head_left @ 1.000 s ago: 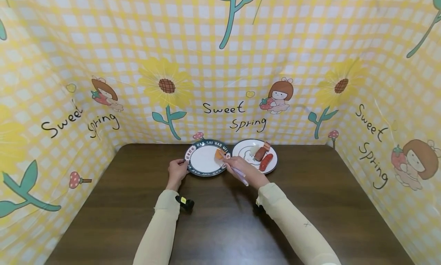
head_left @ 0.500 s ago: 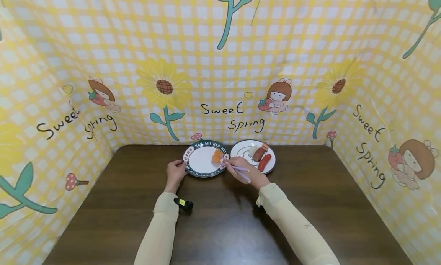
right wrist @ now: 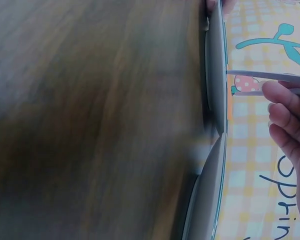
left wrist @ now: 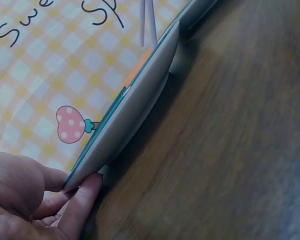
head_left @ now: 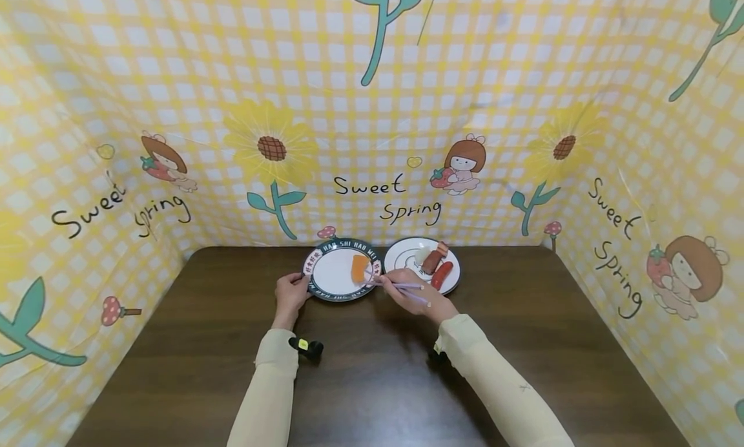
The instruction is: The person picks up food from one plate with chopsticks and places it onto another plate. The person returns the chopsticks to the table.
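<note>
My left hand [head_left: 292, 295] pinches the left edge of a white oval plate [head_left: 332, 280] with a dark green lettered rim. In the left wrist view its thumb lies over the rim and its fingers sit beneath. An orange food piece [head_left: 360, 269] lies on the plate's right half. My right hand [head_left: 409, 293] holds pale purple chopsticks [head_left: 414, 285] over the plate's right rim, their tips close to the orange piece; whether they touch is unclear. The right wrist view shows the chopsticks [right wrist: 260, 75] edge-on above the plate, with several fingers curled below them.
A second white plate [head_left: 400, 256] stands close on the right, carrying a red sausage [head_left: 442, 275], brown meat-like piece [head_left: 432, 261], striped piece [head_left: 442, 249] and pale piece [head_left: 422, 254]. Both plates sit at the back of the dark wooden table [head_left: 360, 382], before a checked cloth [head_left: 325, 111].
The orange piece, earlier raised between the chopsticks, now lies on the plate. The chopstick tips have drawn slightly away from it. My left hand stays on the rim; the whole view has shifted slightly.
</note>
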`<state>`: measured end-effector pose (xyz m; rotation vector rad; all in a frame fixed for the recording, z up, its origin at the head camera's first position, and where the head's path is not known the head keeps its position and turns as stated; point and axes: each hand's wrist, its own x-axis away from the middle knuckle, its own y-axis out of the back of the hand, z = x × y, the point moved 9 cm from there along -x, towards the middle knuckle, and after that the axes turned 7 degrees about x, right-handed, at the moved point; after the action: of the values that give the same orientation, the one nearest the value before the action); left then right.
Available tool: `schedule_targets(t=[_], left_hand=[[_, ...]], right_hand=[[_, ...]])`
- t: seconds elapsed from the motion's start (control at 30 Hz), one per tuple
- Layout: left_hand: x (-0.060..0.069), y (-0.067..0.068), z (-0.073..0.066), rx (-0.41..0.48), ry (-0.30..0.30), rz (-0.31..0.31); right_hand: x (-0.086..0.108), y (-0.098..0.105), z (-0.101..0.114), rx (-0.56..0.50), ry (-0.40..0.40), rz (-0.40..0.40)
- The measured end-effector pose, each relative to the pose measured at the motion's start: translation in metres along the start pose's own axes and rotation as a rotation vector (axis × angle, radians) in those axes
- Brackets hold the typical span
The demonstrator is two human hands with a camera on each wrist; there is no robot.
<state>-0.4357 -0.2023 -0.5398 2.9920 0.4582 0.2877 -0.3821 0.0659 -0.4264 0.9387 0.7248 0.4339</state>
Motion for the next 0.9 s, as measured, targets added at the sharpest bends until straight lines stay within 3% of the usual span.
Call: schedule_targets(t=[0.2, 0.43, 0.77, 0.9], left_hand=[[0.002, 0.003, -0.002, -0.006, -0.011, -0.009], [0.004, 0.006, -0.002, -0.029, -0.023, -0.015], [0.002, 0.003, -0.003, -0.042, -0.007, -0.035], [0.001, 0.000, -0.001, -0.039, 0.002, -0.039]], right_hand=[[0.011, 0.008, -0.003, 0.014, 0.032, -0.073], [0.025, 0.032, -0.014, -0.059, 0.090, -0.196], [0.055, 0.058, -0.070, -0.176, -0.117, -0.262], [0.069, 0.071, -0.091, -0.099, -0.136, -0.355]])
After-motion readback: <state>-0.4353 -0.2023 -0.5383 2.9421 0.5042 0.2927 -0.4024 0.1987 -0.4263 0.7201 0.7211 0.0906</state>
